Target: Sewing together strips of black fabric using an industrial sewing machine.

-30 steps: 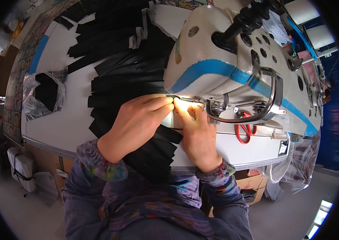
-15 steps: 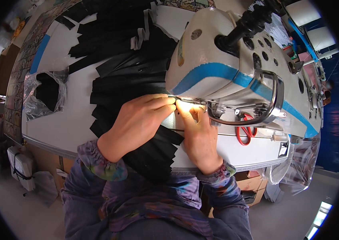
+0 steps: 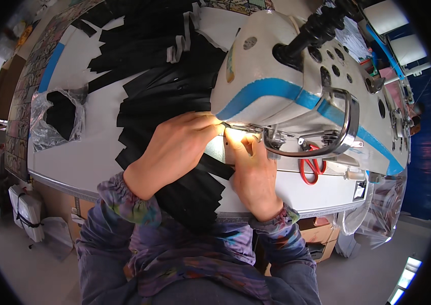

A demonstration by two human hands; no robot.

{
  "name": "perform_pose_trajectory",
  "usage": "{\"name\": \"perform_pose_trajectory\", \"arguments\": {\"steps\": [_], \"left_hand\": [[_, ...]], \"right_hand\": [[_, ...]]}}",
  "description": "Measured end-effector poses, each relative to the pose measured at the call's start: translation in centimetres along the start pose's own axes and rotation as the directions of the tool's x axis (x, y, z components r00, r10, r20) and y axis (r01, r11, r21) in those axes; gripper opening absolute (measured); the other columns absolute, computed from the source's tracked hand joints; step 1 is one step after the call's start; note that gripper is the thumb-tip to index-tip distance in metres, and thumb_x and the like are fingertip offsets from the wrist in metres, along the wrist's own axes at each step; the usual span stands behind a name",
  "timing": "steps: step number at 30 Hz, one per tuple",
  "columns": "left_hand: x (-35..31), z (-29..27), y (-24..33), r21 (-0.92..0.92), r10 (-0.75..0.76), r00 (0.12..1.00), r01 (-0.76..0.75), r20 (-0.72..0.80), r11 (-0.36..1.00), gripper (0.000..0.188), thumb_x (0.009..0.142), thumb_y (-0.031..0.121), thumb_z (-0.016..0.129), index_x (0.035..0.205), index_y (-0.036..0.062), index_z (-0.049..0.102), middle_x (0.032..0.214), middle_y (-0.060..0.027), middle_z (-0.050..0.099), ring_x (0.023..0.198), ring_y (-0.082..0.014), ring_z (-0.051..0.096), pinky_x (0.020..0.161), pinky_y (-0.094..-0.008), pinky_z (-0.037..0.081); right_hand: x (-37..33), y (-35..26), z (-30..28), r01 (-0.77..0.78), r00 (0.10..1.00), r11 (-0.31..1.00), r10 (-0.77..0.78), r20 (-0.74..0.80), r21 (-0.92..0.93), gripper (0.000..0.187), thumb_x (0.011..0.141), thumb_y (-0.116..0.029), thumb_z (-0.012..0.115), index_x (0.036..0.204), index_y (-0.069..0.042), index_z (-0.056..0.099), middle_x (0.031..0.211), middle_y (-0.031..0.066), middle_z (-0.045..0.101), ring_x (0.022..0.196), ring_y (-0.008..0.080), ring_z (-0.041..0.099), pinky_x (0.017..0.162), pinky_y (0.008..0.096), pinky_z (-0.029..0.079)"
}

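- Step in hand, by judgement: you are lining up an edge of the black cloth (image 3: 157, 99) at the sewing machine (image 3: 271, 61).
- Cloth: spread over the surface (image 3: 101, 132) left of the machine, passing beneath your left hand (image 3: 172, 152) and drooping over the near edge toward your lap.
- Left hand: fingers pressed together, seemingly pinching a narrow dark edge of cloth in the lit spot under the machine's head.
- Right hand (image 3: 256, 178): thumb and forefinger curved, a gap between them farther back; tips just beside the left ones. Cannot tell whether they pinch cloth.
- Needle: cannot be made out.
- Next move, by judgement: calls for a level edge, light and even tension from both hands, and fingertips clear of the stitching point. The drooping part could drag; it wants slack.
- Nearby: red scissors (image 3: 317, 165) right of your right hand, untouched, behind the metal guard (image 3: 353, 114); a clear bag (image 3: 42, 132) well apart, far left.
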State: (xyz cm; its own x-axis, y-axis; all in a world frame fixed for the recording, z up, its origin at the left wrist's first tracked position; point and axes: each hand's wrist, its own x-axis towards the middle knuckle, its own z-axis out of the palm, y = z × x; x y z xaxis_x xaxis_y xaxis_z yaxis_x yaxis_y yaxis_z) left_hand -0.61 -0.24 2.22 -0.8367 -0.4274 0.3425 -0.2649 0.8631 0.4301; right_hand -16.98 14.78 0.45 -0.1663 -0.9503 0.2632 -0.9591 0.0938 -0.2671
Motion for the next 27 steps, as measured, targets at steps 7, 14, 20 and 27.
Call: {"name": "perform_pose_trajectory", "arguments": {"steps": [7,14,20,27], "left_hand": [[0.6,0.4,-0.5,0.033,-0.014,1.000,0.014,0.000,0.999,0.020,0.084,0.000,0.070,0.104,0.0030,0.071,0.111,-0.0100,0.074,0.108,-0.0304,0.074,0.087,-0.0386,0.062],[0.4,1.3,-1.3,0.088,0.021,0.989,-0.008,-0.143,0.996,0.015,0.083,0.002,0.073,0.097,0.0034,0.069,0.105,-0.0077,0.071,0.104,-0.0289,0.073,0.082,-0.0392,0.061],[0.3,0.5,-1.0,-0.062,0.032,0.996,-0.038,-0.087,0.997,0.017,0.087,0.017,0.083,0.090,0.0090,0.068,0.094,-0.0037,0.066,0.088,-0.0257,0.066,0.077,-0.0398,0.051],[0.0,0.7,-1.9,-0.031,-0.019,0.995,0.016,-0.101,0.999,0.023,0.085,0.021,0.086,0.084,0.0123,0.064,0.087,-0.0005,0.062,0.087,-0.0238,0.064,0.079,-0.0397,0.049]], "right_hand": [[-0.4,0.7,0.5,0.028,0.996,0.996,-0.021,-0.083,0.082,0.066,0.080,0.013,0.061,0.140,-0.013,0.075,0.110,0.0103,0.069,0.089,0.0350,0.069,0.072,0.0422,0.056],[-1.6,1.2,-1.9,0.047,0.980,0.870,0.056,-0.193,0.491,0.047,0.078,0.019,0.057,0.113,-0.002,0.082,0.102,0.0131,0.064,0.080,0.0300,0.065,0.069,0.0350,0.051],[-0.5,1.0,-0.6,0.124,0.987,0.930,-0.079,-0.143,0.345,0.045,0.079,0.016,0.064,0.115,-0.004,0.082,0.101,0.0121,0.065,0.080,0.0294,0.065,0.068,0.0366,0.052],[-0.9,0.9,-0.8,0.031,0.995,0.923,0.006,-0.096,0.383,0.042,0.080,0.016,0.063,0.112,-0.004,0.082,0.100,0.0119,0.066,0.083,0.0288,0.067,0.070,0.0367,0.053]]}}
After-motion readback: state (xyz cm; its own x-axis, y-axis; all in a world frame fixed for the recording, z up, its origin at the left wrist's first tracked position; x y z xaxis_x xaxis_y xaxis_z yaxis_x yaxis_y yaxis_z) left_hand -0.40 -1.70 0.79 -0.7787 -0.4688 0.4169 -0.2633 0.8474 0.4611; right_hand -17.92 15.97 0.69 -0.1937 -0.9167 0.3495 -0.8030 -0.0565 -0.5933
